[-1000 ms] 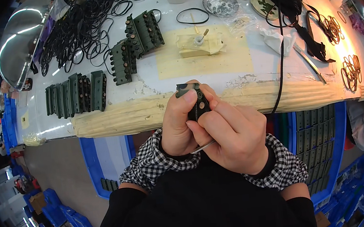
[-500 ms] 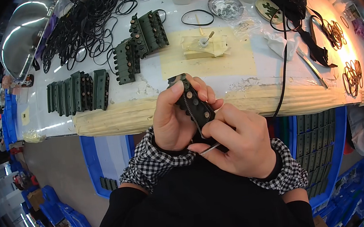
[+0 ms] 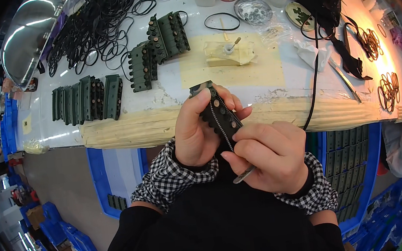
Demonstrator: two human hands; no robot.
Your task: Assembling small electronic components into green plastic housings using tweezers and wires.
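My left hand (image 3: 195, 128) is closed around a dark green model tank hull (image 3: 208, 117), its thumb on the upper end and its fingers behind. Bronze-coloured round wheels line the side facing up. A black toothed track (image 3: 222, 125) runs lengthwise along it. At the hull's lower end, my right hand (image 3: 276, 154) has its fingers bent and pressed against the track. A thin metal tool (image 3: 244, 174) sticks out below the right thumb, held in that hand; its other end is hidden by the fingers.
Similar green hulls (image 3: 84, 100) stand in a row at left; others (image 3: 142, 65) lie farther in. Black rubber loops (image 3: 87, 37) are heaped at the back left. A small open pot (image 3: 228, 48) sits on a yellow block. Blue trays (image 3: 99, 181) lie below the table edge.
Both hands and the hull have shifted slightly right. The right hand has turned, its fingers now lower along the track, and the metal tool's visible end points further downward.
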